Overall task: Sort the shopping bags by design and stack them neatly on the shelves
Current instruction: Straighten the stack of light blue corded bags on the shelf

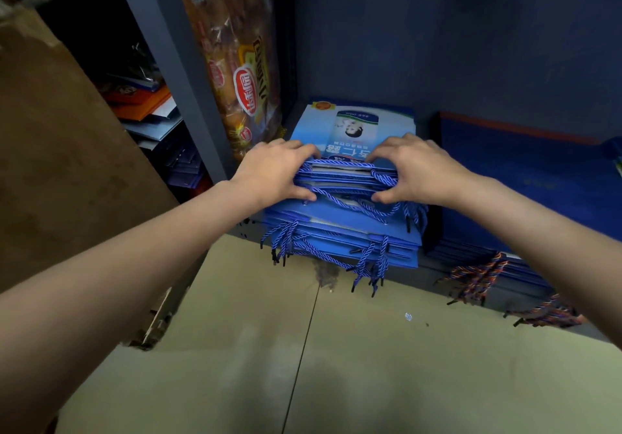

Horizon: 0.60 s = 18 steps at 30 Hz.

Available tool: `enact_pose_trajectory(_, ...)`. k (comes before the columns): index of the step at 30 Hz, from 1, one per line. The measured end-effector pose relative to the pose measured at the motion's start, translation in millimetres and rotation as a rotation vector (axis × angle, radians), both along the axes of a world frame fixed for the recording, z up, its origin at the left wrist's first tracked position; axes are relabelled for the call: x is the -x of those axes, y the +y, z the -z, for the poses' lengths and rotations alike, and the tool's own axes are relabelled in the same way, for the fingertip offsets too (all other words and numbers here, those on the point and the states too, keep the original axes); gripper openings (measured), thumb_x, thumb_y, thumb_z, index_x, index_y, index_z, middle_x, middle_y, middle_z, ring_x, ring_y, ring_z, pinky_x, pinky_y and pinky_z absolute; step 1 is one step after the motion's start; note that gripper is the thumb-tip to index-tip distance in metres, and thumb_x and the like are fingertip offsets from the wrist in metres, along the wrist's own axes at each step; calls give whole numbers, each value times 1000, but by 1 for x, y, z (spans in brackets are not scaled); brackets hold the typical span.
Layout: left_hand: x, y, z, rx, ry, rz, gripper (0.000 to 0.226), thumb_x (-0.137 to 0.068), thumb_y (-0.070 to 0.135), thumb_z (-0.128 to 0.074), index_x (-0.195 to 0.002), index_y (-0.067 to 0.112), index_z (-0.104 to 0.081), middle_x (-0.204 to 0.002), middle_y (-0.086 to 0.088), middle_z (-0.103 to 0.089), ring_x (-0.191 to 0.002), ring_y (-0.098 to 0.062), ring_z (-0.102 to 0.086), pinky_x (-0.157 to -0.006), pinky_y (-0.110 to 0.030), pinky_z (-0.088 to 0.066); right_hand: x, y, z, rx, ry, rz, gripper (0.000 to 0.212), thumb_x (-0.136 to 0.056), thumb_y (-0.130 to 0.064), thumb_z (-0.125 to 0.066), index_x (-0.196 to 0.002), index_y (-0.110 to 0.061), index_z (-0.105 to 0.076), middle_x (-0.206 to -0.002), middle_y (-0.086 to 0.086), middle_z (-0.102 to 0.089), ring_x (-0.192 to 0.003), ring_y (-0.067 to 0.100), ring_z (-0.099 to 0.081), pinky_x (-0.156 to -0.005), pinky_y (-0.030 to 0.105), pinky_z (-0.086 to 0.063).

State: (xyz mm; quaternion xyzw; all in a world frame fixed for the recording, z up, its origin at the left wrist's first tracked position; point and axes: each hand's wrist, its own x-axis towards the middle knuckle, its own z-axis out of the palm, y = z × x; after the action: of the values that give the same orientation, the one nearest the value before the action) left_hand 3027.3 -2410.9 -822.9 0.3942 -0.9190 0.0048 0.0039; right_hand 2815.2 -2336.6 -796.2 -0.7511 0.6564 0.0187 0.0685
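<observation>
nearest the camera lies a flattened sheet of cardboard (336,366), pale brown, running up to the shelf edge. both bare forearms reach forward over it. at the shelf front, a stack of light blue shopping bags (340,228) lies flat, its blue rope handles (319,252) spilling over the edge toward the cardboard. the left hand (276,171) grips the upper bundle of that stack at its left end, fingers curled over the top and thumb beneath; the right hand (414,171) grips the right end the same way. the top bag shows a printed panel with a portrait. to the right, just beside, lies a stack of dark blue bags (525,178) with multicoloured rope handles. left of the light blue stack stands an orange printed plastic package (235,63) against the grey shelf upright (175,73).
</observation>
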Motion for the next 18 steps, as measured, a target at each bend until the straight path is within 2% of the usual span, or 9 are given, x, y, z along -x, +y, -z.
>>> enact_pose_trajectory(4,7,6,5,154,-114,-123,73,-77,53,-67,-137,25,-36,-132,-3,-47,-120,-27,-42,-98,-40,-31,-6,-3,-6,-73,58,71,68,-73,-43,-75,-132,-26,-46,-134,4,-46,-123,28,-41,-95,45,-35)
enact_pose_trajectory(9,1,8,7,274,-236,14,75,-85,52,-59,-143,20,-23,-140,-4,-38,-127,-27,-36,-104,-41,-25,-15,1,-3,-346,186,189,83,-76,-20,-74,-144,-26,-27,-137,8,-35,-121,33,-42,-85,43,-44)
enact_pose_trajectory(12,-1,14,6,223,-248,118,73,-89,45,-57,-146,21,-17,-145,-3,-32,-130,-25,-33,-107,-39,-27,-17,9,-7,-339,229,227,86,-77,-9,-71,-145,-24,-22,-136,11,-31,-117,37,-43,-75,39,-47)
enact_pose_trajectory(14,-1,17,5,170,-221,139,66,-92,38,-55,-145,22,-20,-142,-2,-39,-127,-23,-40,-101,-37,-38,-17,15,-9,-301,284,251,82,-78,-5,-68,-144,-21,-22,-136,13,-28,-114,39,-43,-70,36,-45)
enact_pose_trajectory(16,-3,14,-1,124,-177,119,59,-93,33,-53,-144,23,-25,-138,-2,-46,-121,-23,-47,-92,-37,-46,-16,20,-12,-288,277,255,79,-79,2,-64,-143,-19,-23,-136,15,-26,-102,37,-49,-64,33,-44)
enact_pose_trajectory(18,-9,7,-11,78,-143,114,57,-93,29,-53,-145,22,-29,-138,-3,-49,-120,-26,-48,-92,-38,-45,-11,24,-17,-287,204,235,77,-78,6,-62,-142,-18,-25,-135,17,-28,-87,33,-54,-62,35,-48)
